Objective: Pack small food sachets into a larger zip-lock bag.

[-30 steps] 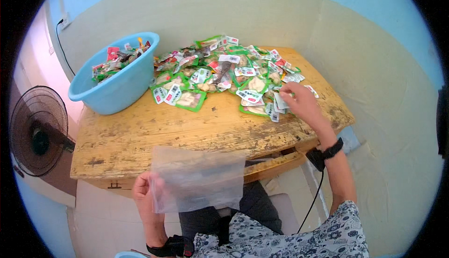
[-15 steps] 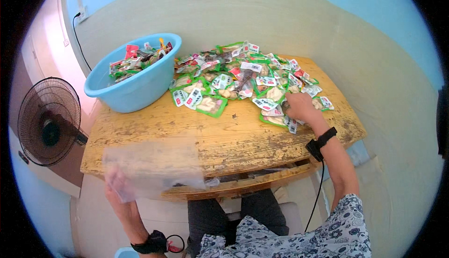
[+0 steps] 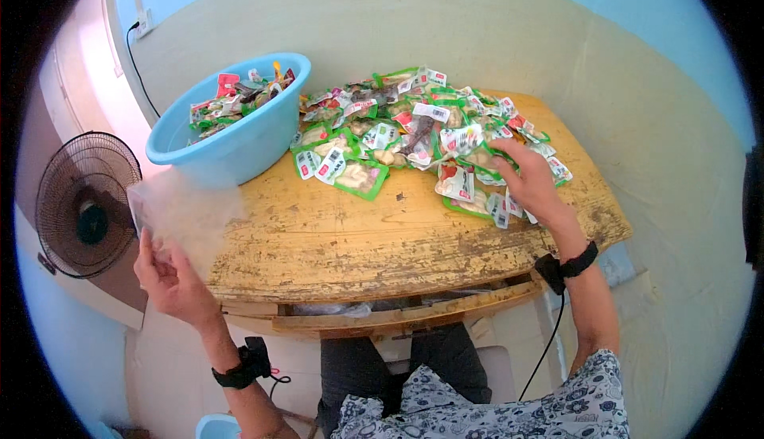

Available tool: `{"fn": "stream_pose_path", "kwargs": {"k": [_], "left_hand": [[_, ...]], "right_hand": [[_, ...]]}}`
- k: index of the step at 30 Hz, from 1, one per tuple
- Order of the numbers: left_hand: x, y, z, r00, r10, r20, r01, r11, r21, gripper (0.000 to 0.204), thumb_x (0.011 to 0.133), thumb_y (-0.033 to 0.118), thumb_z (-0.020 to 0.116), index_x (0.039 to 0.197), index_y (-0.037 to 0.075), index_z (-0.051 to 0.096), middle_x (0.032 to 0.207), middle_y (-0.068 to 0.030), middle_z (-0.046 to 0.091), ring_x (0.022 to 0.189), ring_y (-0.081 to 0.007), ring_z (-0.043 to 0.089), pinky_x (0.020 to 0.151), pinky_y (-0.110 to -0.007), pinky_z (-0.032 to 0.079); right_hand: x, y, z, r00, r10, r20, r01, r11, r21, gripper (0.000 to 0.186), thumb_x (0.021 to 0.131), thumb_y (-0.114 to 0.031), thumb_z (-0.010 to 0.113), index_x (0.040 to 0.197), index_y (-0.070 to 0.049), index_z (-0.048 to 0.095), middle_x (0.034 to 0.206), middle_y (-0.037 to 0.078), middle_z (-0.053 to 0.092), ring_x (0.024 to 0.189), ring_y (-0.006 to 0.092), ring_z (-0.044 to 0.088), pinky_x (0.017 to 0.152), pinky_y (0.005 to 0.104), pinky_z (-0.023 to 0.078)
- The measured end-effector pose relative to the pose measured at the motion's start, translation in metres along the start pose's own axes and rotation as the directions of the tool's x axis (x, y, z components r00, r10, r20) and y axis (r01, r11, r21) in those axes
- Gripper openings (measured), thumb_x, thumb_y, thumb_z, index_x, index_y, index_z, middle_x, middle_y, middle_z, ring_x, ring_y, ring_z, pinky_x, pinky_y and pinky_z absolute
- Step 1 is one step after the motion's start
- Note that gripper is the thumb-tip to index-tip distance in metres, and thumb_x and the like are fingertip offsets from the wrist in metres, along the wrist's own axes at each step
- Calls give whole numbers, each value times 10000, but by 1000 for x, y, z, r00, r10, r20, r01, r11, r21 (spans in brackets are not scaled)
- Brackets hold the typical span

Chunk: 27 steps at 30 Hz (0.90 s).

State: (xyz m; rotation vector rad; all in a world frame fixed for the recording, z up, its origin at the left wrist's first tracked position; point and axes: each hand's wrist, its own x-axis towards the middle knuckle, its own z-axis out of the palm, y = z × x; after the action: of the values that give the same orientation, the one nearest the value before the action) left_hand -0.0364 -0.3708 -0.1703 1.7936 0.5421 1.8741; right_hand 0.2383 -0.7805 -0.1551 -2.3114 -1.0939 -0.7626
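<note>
My left hand (image 3: 177,284) is closed on a clear plastic bag (image 3: 195,212), raised above the table's left front corner. The bag looks flat and see-through, with nothing visible in it. At the right of the table, my right hand (image 3: 527,180) pinches a small snack packet (image 3: 477,152), with a green edge and a white label, at the near side of a loose pile. Pale food shows through a green-edged packet (image 3: 358,178) at the pile's left front. Part of the held packet is hidden by my right fingers.
A light blue basin (image 3: 239,156) with more packets stands at the table's back left. The worn wooden table (image 3: 318,240) has a partly open drawer (image 3: 446,312) at its front. A black fan (image 3: 87,208) stands left of the table. A cable hangs from my right wrist strap (image 3: 577,262).
My left hand has lifted the bag up and to the left. My right hand has risen slightly off the pile, with a packet now between its fingers.
</note>
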Motion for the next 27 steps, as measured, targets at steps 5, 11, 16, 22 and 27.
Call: {"fn": "stream_pose_path", "kwargs": {"k": [5, 11, 16, 22, 27], "left_hand": [[-27, 41, 41, 740, 469, 483, -564, 823, 65, 536, 782, -63, 644, 1310, 29, 619, 1162, -161, 619, 804, -277, 637, 673, -376, 526], [-87, 105, 74, 393, 236, 889, -331, 938, -103, 683, 778, -47, 591, 1439, 47, 449, 1244, -181, 522, 847, -387, 634, 703, -466, 527], [-98, 130, 84, 340, 234, 911, -138, 971, -198, 734, 789, -41, 614, 1484, 26, 388, 1296, -191, 497, 889, -366, 630, 746, -446, 529], [-109, 151, 84, 349, 259, 900, -94, 966, -242, 772, 788, -73, 607, 1512, 42, 363, 1353, -188, 489, 835, -340, 641, 720, -400, 543], [-115, 154, 80, 328, 255, 910, -60, 967, -250, 765, 796, -71, 592, 1515, 56, 367, 1380, -189, 486, 827, -336, 649, 717, -391, 548]], "right_hand": [[-6, -24, 12, 952, 297, -72, -215, 819, 532, 297, 966, -147, 635, 1244, -55, 590, 1059, 92, 707, 1015, 186, 677, 872, 327, 504], [-24, -68, -3, 918, 369, 144, -358, 619, 699, 344, 946, -127, 659, 1259, -32, 552, 979, 70, 693, 946, 122, 652, 821, 277, 493], [-44, -96, -14, 909, 375, 183, -383, 576, 722, 282, 916, -141, 710, 1144, -14, 603, 940, 32, 676, 928, 114, 639, 808, 255, 500], [-56, -103, -2, 903, 343, 258, -417, 561, 716, 217, 885, -89, 743, 1056, 2, 645, 980, 29, 681, 915, 81, 621, 781, 239, 501], [-57, -100, -1, 879, 245, 409, -476, 497, 726, 345, 899, -56, 721, 1224, 16, 631, 1149, 66, 655, 967, 102, 623, 824, 254, 520]]}}
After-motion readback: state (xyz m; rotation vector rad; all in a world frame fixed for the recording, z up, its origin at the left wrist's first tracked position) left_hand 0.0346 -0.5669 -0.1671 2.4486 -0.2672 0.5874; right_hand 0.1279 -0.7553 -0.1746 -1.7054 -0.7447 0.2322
